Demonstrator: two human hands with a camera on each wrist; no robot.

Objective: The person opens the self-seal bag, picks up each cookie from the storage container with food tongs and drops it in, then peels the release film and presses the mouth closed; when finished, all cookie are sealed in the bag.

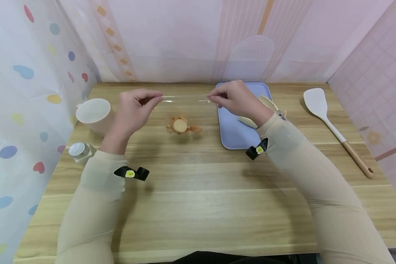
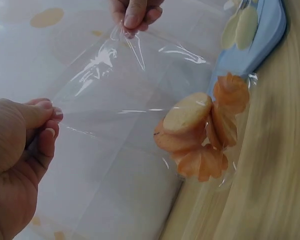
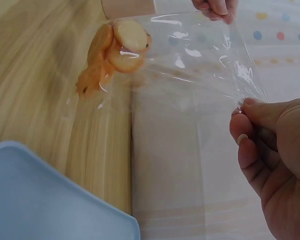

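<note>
Between my two hands a clear plastic bag [image 1: 186, 98] is stretched by its top corners. My left hand [image 1: 133, 112] pinches one corner between thumb and fingers, and my right hand [image 1: 235, 101] pinches the opposite one. Several golden-brown cookies [image 2: 187, 117] lie bunched at the bag's lower end, some ridged and one round and pale on its face. The wrist views show the film wrinkled and shiny near my fingertips. Whether the bag's bottom touches the table cannot be told.
A blue tray [image 1: 237, 135] with wooden spoons [image 1: 247, 121] sits behind my right wrist. A white spatula [image 1: 316, 102] lies at the right. On the left stand a pale mug [image 1: 94, 112] and a lidded jar [image 1: 79, 150]. Patterned sheets [image 1: 178, 40] border the wooden table [image 1: 198, 220].
</note>
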